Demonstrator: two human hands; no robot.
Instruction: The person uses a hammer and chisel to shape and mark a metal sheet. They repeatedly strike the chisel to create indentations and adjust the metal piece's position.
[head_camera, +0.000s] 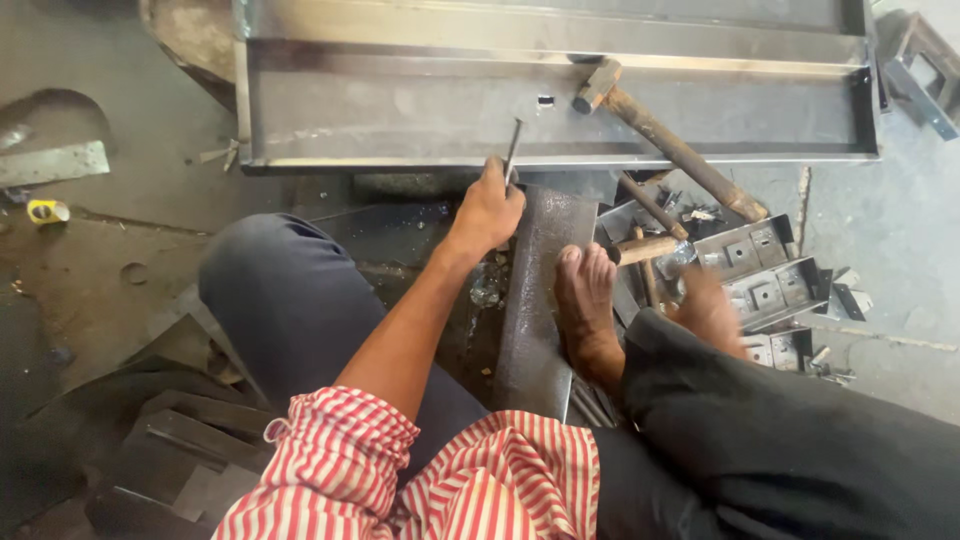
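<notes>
Left hand fist-wrapped round thin dark steel punch rod, tip on grey sheet-metal tray. Keep rod upright, steady. Right hand blurred near wooden-handled hammer; grip unclear.

I sit on a grey concrete floor, stained dark in the middle of the frame, and across the top lies a long sheet-metal tray with a wooden-handled hammer leaning over its near rim. A flat steel plate lies at the centre under my foot, and just right of it sit small stamped metal brackets among loose scraps. Dark metal offcuts are piled at lower left, a steel strip and a yellow tape roll at upper left.
</notes>
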